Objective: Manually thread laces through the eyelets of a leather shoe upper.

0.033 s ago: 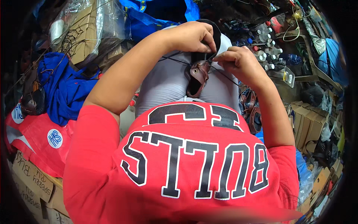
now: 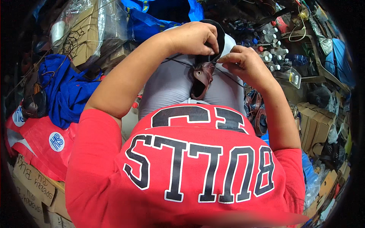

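A dark brown leather shoe with metal eyelets lies between my thighs, its opening toward me. Thin dark cord runs out from its eyelets to both sides. Just beyond the shoe, my left hand is closed in a pinch beside a black curved piece; what its fingertips hold is hidden. From the right, my right hand pinches a dark strand of the cord at the shoe's far end. The two hands' fingertips are close together but apart.
Blue cloth and another dark shoe lie at the left, above a red bag and cardboard boxes. At the right are several bottles, more brown shoes and stacked cardboard. A blue bag stands ahead.
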